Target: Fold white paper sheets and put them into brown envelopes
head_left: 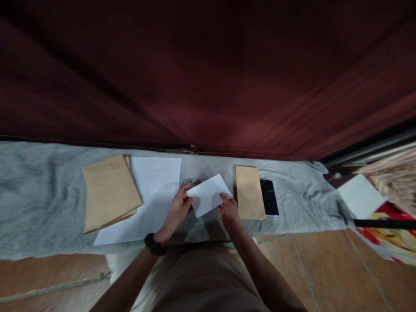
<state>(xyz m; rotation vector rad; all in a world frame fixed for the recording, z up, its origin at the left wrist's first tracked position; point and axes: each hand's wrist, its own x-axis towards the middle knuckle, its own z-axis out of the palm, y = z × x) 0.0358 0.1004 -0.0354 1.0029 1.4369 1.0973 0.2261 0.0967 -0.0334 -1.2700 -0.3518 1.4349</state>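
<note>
Between my two hands is a white sheet of paper (208,196), folded or cut small, tilted up to the right over the grey cloth. My left hand (180,206) pinches its left edge, thumb on top. At the right edge my right hand (229,210) grips it, thumb across the top face. Left of my left hand lie large white sheets of paper (159,186), partly under brown envelopes (110,190). Just right of my right hand rests a stack of smaller brown envelopes (250,193).
A dark-screened phone or tablet (269,197) lies beside the smaller envelopes. Grey cloth (302,195) covers the long narrow surface. A dark red curtain (208,86) hangs along its far side. At the right are a white sheet (361,196) and a colourful bag (393,234). Tiled floor (312,264) shows below.
</note>
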